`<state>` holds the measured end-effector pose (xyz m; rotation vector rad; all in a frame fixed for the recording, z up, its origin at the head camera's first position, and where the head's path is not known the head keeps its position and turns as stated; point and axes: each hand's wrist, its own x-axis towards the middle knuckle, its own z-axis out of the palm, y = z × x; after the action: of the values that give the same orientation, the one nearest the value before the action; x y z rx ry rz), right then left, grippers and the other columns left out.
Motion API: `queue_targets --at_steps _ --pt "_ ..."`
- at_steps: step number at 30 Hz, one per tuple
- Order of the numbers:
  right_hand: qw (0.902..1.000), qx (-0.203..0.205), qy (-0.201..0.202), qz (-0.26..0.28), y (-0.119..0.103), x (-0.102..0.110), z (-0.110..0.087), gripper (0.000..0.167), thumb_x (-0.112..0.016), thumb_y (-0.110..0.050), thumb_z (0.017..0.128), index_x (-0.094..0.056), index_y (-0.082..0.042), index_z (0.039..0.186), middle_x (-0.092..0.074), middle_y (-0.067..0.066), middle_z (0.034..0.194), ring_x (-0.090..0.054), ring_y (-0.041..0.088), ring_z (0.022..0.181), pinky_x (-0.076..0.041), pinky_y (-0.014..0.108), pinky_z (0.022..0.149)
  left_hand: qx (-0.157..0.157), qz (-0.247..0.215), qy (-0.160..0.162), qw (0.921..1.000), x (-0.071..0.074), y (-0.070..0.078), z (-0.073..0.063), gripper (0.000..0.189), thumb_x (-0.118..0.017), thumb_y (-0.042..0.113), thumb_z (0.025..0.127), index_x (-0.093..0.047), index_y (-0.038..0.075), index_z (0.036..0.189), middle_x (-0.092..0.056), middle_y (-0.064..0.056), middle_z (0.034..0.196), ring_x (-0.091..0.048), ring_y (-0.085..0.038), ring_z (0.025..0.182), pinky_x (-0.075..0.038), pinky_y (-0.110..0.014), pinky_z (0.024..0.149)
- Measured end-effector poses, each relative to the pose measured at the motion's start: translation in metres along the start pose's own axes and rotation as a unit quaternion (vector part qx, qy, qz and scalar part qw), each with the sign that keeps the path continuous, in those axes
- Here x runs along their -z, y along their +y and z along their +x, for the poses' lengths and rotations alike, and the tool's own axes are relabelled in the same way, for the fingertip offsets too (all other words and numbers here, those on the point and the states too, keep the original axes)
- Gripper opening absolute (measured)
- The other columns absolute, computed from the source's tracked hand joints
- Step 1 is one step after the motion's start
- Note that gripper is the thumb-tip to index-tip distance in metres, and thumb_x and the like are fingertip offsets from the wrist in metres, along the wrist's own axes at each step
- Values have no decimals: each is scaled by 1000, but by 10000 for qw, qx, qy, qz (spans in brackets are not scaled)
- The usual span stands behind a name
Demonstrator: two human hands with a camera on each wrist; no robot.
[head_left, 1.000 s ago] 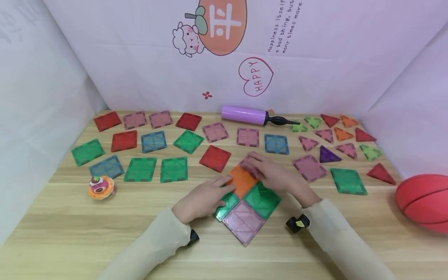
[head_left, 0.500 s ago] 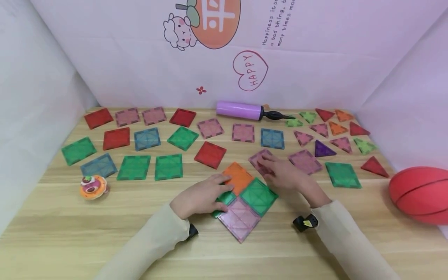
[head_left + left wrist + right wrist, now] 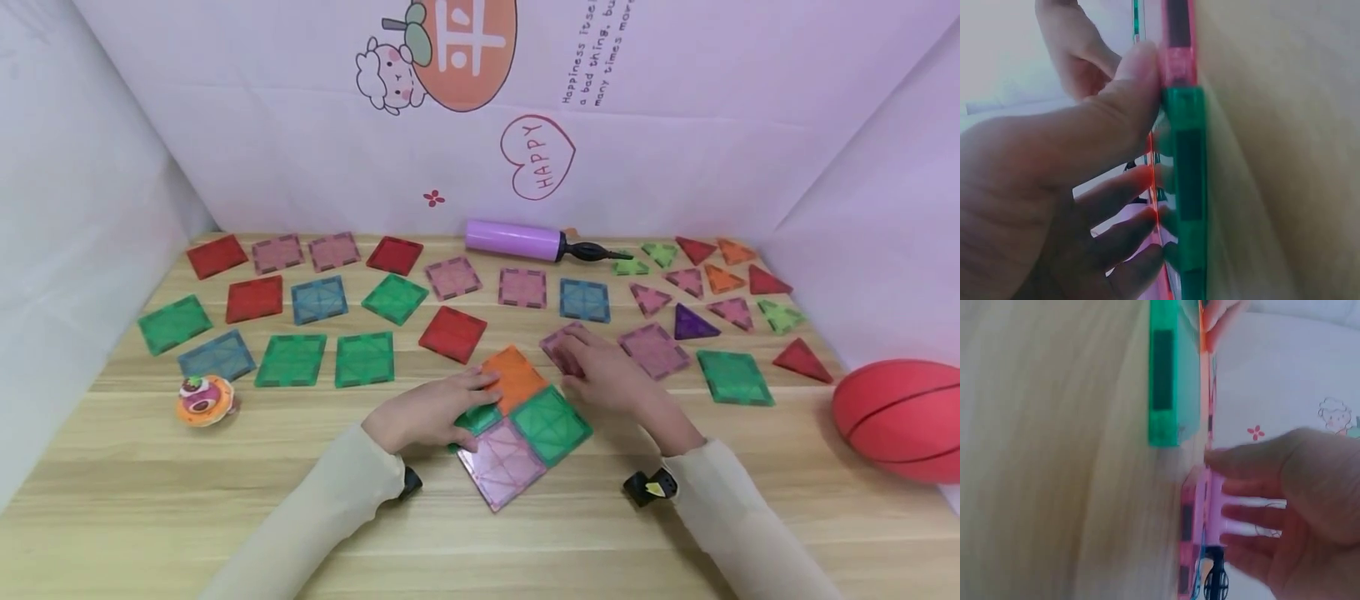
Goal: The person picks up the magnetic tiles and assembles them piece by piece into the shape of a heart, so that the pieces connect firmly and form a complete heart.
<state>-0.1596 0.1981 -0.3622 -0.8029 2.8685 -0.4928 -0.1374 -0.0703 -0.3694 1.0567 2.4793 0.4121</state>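
My left hand rests spread on a block of square magnetic tiles. Its fingertips lie on the orange tile, and its thumb touches the near pink tile. In the left wrist view the thumb presses beside a green tile edge. One green tile forms the block's right side; another is partly hidden under the left hand. To the right, my right hand has its fingertips over a separate pink tile, covering much of it. Straight fingers show in the right wrist view.
Square tiles such as a red tile and a green tile lie left and behind. Small triangles, one purple, lie at right. A purple hand pump lies at the back, a red ball at right, a small toy at left.
My right hand has moved right with the pink tile, which now lies apart from the orange tile. The tile block has shifted slightly left under my left hand.
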Motion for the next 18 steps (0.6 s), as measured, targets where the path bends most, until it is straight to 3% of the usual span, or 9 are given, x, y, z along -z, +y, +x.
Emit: queue_targets --at_steps 2,7,12,18 --pt "9994 282 -52 212 -5 -1 1 52 -65 -11 88 -47 0 136 -46 21 139 -51 37 120 -45 52 97 100 36 -2 9999 0 3 -1 69 -69 27 87 -38 14 147 -23 -2 158 -15 -23 147 -29 -38 114" --pt "9928 656 -798 607 -18 -7 1 62 -67 -15 89 -40 -2 143 -38 21 148 -38 40 134 -37 53 105 448 368 374 9976 -6 13 -9 57 -64 26 92 -44 12 143 -31 -9 155 -28 -25 143 -35 -38 111" --pt "9925 313 -1001 622 -26 -11 -2 62 -67 -18 89 -41 -6 144 -37 16 150 -37 37 136 -35 52 107 952 518 715 9915 -12 23 -19 67 -67 40 87 -46 6 141 -36 -16 150 -36 -31 138 -39 -43 107" --pt "9930 -109 -815 846 -41 -15 -11 59 -69 -12 87 -44 0 139 -42 19 145 -43 36 131 -40 50 104 1065 104 451 9932 -13 22 -22 89 -68 54 81 -34 5 147 -22 -16 157 -22 -32 144 -29 -47 113"
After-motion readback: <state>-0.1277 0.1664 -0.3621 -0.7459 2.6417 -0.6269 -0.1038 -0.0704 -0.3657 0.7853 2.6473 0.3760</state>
